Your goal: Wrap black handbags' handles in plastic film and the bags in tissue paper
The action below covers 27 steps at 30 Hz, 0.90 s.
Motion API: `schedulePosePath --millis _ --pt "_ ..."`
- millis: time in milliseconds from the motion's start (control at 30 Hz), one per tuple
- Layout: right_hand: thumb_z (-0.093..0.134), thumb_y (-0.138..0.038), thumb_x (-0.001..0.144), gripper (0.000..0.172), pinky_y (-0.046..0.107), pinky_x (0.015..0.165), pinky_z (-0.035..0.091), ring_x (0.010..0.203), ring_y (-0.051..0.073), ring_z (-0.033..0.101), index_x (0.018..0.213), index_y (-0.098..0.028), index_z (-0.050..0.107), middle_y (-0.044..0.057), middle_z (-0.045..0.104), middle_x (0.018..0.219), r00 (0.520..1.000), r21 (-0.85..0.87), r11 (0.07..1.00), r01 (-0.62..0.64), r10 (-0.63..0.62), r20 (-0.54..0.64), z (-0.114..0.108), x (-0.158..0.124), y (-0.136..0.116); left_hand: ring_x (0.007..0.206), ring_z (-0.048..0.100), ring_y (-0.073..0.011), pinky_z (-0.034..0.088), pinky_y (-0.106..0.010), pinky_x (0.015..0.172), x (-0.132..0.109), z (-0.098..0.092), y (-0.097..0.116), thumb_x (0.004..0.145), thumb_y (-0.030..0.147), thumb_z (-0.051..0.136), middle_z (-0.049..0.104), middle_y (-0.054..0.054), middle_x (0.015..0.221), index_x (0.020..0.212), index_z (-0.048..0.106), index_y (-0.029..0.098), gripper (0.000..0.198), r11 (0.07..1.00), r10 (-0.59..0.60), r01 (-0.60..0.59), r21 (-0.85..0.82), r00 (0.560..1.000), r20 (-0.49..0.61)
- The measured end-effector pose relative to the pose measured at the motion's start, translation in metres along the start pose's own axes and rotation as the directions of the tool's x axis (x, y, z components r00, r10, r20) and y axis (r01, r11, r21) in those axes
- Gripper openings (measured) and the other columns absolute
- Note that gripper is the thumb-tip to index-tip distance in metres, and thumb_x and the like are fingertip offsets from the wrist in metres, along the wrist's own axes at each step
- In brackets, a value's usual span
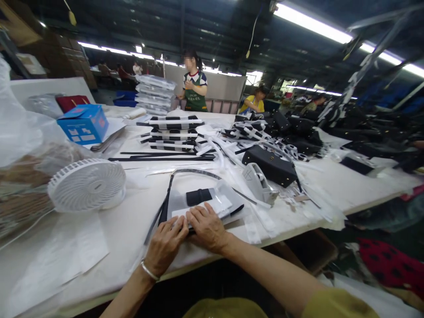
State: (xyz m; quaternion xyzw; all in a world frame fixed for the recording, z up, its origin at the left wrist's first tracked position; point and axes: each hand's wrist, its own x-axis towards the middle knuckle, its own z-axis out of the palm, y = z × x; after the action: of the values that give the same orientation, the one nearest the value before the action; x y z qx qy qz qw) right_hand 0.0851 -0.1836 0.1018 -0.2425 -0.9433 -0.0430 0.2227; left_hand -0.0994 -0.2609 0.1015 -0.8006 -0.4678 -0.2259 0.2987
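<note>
My left hand (164, 245) and my right hand (206, 227) lie side by side near the table's front edge, fingers pressed down on the near end of a flat black piece wrapped in white paper (205, 204). The left wrist wears a silver bangle. A long black strap (165, 201) curves away from this piece toward the table's middle. Both hands press flat rather than grip; their fingertips touch the paper wrap and the black edge under it.
A white tape dispenser (260, 182) and a black bag (270, 165) sit right of the hands. A white fan (86, 184) lies at left, a blue box (84, 123) behind it. Stacked wrapped black pieces (174, 132) sit mid-table. People work at the far end.
</note>
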Motion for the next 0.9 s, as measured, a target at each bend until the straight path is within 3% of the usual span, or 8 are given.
schedulePosePath --millis 133,233,367,500,600,667,733,900 --pt "0.056 -0.047 0.089 0.057 0.055 0.106 0.032 0.115 0.031 0.053 0.132 -0.011 0.047 0.017 0.062 0.123 1.000 0.012 1.000 0.023 -0.023 -0.010 0.015 0.001 0.001 0.103 0.064 -0.0238 0.044 -0.040 0.093 -0.002 0.003 -0.002 0.093 0.007 0.036 0.071 -0.009 0.111 0.117 0.062 0.016 0.036 0.999 -0.029 0.028 -0.031 0.998 -0.052" --pt "0.057 -0.047 0.088 0.056 0.055 0.105 0.034 0.114 0.031 0.055 0.131 -0.010 0.048 0.017 0.063 0.122 1.000 0.046 0.999 0.013 -0.013 -0.004 0.008 0.007 0.001 0.107 0.063 -0.0230 0.044 -0.038 0.096 -0.004 0.006 -0.003 0.091 0.005 0.040 0.070 -0.009 0.115 0.125 0.057 0.015 0.039 0.998 -0.046 0.042 -0.055 0.997 -0.069" --pt "0.060 -0.043 0.089 0.052 0.046 0.110 0.034 0.120 0.025 0.054 0.131 -0.015 0.050 0.012 0.063 0.126 0.997 0.164 0.986 0.042 -0.032 -0.064 -0.037 0.006 0.003 0.104 0.064 -0.0215 0.049 -0.034 0.091 -0.004 0.005 -0.007 0.092 0.009 0.042 0.069 -0.009 0.115 0.129 0.055 0.017 0.039 0.990 -0.115 0.109 -0.087 0.991 -0.072" --pt "0.055 -0.016 0.091 0.025 0.038 0.099 0.045 0.106 0.018 0.062 0.115 -0.023 0.061 0.004 0.072 0.106 0.938 0.271 0.962 0.040 0.058 -0.343 -0.090 -0.029 0.022 0.100 0.066 -0.0209 0.052 -0.033 0.088 -0.003 0.003 -0.014 0.093 0.015 0.044 0.069 -0.008 0.113 0.130 0.053 0.019 0.038 0.969 -0.230 0.222 -0.111 0.971 -0.065" --pt "0.058 -0.013 0.089 0.016 0.033 0.077 0.053 0.083 0.018 0.066 0.099 -0.023 0.066 0.003 0.071 0.086 0.873 0.322 0.938 -0.126 0.259 -0.414 -0.102 -0.072 0.050 0.100 0.065 -0.0203 0.053 -0.031 0.088 -0.005 0.004 -0.017 0.093 0.016 0.046 0.068 -0.008 0.113 0.131 0.051 0.018 0.039 0.953 -0.284 0.275 -0.126 0.957 -0.059" --pt "0.061 -0.019 0.090 0.006 0.031 0.070 0.052 0.074 0.018 0.065 0.087 -0.022 0.065 0.002 0.069 0.078 0.833 0.318 0.903 -0.290 0.401 -0.380 -0.098 -0.099 0.069 0.102 0.065 -0.0201 0.053 -0.031 0.089 -0.008 0.004 -0.017 0.093 0.015 0.046 0.067 -0.009 0.115 0.132 0.050 0.017 0.039 0.945 -0.309 0.299 -0.134 0.949 -0.058" --pt "0.061 -0.027 0.090 0.014 0.030 0.065 0.050 0.067 0.017 0.064 0.077 -0.022 0.063 0.001 0.067 0.071 0.797 0.307 0.856 -0.415 0.505 -0.331 -0.093 -0.117 0.083 0.103 0.065 -0.0202 0.052 -0.031 0.090 -0.012 0.004 -0.016 0.093 0.015 0.047 0.067 -0.009 0.116 0.131 0.051 0.016 0.039 0.944 -0.310 0.300 -0.137 0.948 -0.064" --pt "0.056 -0.045 0.090 0.030 0.028 0.061 0.047 0.062 0.017 0.060 0.073 -0.022 0.062 0.000 0.064 0.067 0.660 0.287 0.745 -0.602 0.667 -0.345 -0.112 -0.114 0.112 0.111 0.063 -0.0183 0.047 -0.030 0.101 -0.029 0.002 -0.011 0.091 0.006 0.045 0.068 -0.005 0.119 0.129 0.056 0.021 0.042 0.977 -0.180 0.170 -0.128 0.981 -0.072"
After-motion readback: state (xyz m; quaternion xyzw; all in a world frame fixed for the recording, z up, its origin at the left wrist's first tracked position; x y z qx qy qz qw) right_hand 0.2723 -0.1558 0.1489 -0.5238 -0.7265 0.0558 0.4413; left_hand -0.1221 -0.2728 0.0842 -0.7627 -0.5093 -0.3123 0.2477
